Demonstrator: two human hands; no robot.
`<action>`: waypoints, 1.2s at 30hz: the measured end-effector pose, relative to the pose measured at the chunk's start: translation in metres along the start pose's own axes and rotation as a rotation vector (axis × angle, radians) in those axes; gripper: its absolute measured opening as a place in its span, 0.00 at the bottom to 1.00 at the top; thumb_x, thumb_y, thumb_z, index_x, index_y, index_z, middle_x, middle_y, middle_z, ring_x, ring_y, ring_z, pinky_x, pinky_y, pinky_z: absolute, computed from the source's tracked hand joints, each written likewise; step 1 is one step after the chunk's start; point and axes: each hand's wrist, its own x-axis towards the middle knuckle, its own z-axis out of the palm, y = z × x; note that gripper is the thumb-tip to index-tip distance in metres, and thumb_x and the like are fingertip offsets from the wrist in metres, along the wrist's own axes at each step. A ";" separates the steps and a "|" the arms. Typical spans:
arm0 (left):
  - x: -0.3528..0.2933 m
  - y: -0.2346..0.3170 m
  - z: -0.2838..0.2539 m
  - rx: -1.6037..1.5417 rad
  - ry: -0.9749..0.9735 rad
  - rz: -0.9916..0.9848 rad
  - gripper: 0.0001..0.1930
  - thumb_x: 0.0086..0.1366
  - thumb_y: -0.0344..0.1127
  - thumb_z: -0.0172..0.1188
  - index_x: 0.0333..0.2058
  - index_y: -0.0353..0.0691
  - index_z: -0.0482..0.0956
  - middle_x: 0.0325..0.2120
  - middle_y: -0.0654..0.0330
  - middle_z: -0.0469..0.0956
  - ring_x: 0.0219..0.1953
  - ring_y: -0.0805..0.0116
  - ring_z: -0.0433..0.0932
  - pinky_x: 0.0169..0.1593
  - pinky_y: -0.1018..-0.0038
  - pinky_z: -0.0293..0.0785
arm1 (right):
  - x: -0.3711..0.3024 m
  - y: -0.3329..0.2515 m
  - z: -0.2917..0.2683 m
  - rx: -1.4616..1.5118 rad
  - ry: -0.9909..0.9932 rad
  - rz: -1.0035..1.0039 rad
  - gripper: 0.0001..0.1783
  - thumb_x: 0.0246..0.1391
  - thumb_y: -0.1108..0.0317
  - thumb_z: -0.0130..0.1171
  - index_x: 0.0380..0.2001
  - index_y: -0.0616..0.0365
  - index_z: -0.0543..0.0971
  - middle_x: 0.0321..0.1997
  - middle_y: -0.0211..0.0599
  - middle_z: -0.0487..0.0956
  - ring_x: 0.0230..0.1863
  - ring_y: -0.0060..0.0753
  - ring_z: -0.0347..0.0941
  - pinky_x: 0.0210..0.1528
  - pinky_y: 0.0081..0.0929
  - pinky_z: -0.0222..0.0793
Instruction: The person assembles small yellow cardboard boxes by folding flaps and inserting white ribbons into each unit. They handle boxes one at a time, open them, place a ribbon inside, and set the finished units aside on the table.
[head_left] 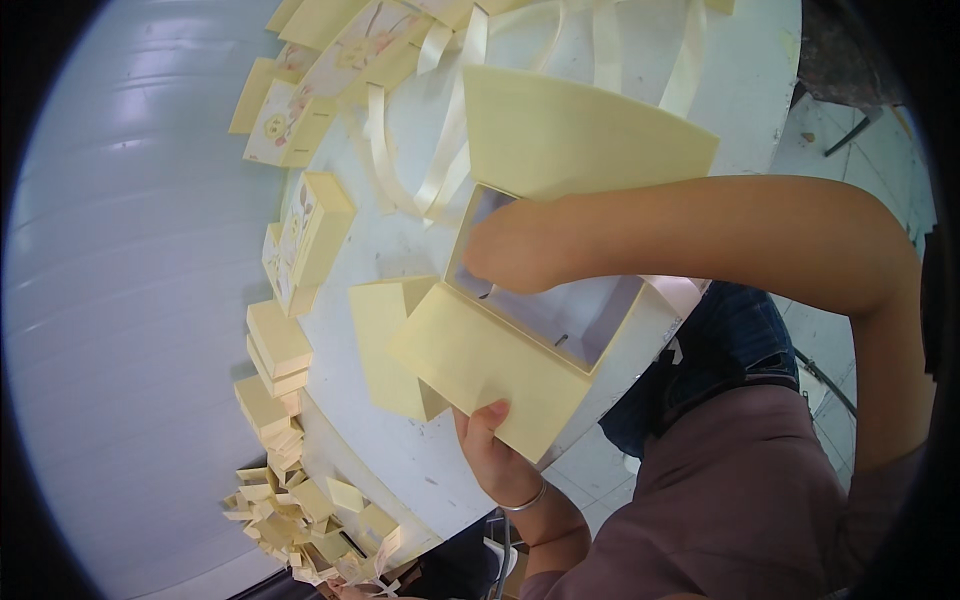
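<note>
A pale yellow gift box (625, 315) lies at a slant before me, its two wide flaps folded outward and its pale lilac inside showing. My left hand (485, 445) grips the edge of the nearer flap (495, 360), thumb on top and the other fingers underneath. Down inside the box is my right hand (520, 245), curled like a fist. Its fingertips are hidden, so what they hold, if anything, I cannot make out. The far flap (570, 135) stands up behind my right forearm. Two small dark marks or cord ends show on the box's inside.
Another pale yellow box (385, 350) touches the nearer flap on the left. Cream ribbons (455, 130) trail across the white table (390, 240) at the back. Floral boxes (315, 230) line the table's left edge, with a heap of small boxes (300, 515) at lower left.
</note>
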 end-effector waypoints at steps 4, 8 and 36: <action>0.000 0.001 -0.002 0.009 -0.057 -0.003 0.27 0.46 0.32 0.47 0.48 0.29 0.61 0.40 0.50 0.69 0.39 0.61 0.72 0.42 0.73 0.70 | 0.003 -0.003 -0.002 -0.027 -0.044 0.028 0.09 0.41 0.75 0.46 0.22 0.66 0.76 0.24 0.50 0.75 0.26 0.48 0.73 0.28 0.40 0.68; 0.002 -0.003 0.011 -0.078 0.052 0.179 0.22 0.56 0.37 0.49 0.47 0.31 0.63 0.39 0.53 0.71 0.37 0.63 0.73 0.40 0.73 0.70 | 0.007 -0.003 0.003 -0.017 -0.049 -0.001 0.08 0.40 0.75 0.47 0.22 0.65 0.76 0.24 0.49 0.75 0.27 0.48 0.73 0.27 0.40 0.68; 0.021 -0.036 -0.084 -0.366 -0.157 -0.008 0.09 0.66 0.34 0.40 0.38 0.35 0.60 0.46 0.43 0.66 0.50 0.51 0.67 0.49 0.55 0.68 | -0.137 0.025 -0.143 1.319 1.058 -0.590 0.30 0.48 0.81 0.43 0.57 0.66 0.53 0.64 0.49 0.48 0.66 0.45 0.41 0.67 0.34 0.39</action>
